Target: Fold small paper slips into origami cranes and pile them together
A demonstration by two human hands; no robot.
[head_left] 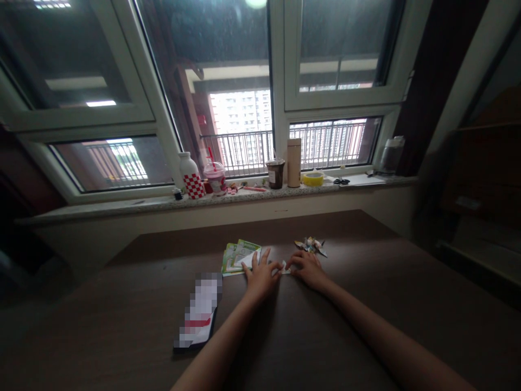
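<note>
A small pale piece, perhaps paper, (286, 270) lies between my two hands, low over the table. My left hand (262, 276) pinches its left side, while the other fingers stretch out across the green-and-white printed sheets (243, 255). From the right, my right hand (311, 270) holds the same piece at its fingertips, with its fingers bent. Just beyond that hand is a small pile of folded, multicoloured paper pieces (311, 244). The exact shape of the held piece is partly hidden by my fingers.
A phone-like slab with a blurred screen (199, 312) lies on the brown table (134, 293), left of my left arm. On the windowsill stand a checkered white bottle (191, 176), a pink drink cup (215, 179), a dark drink cup (275, 174), a tan flask (293, 163), yellow tape (313, 179) and scissors (341, 181).
</note>
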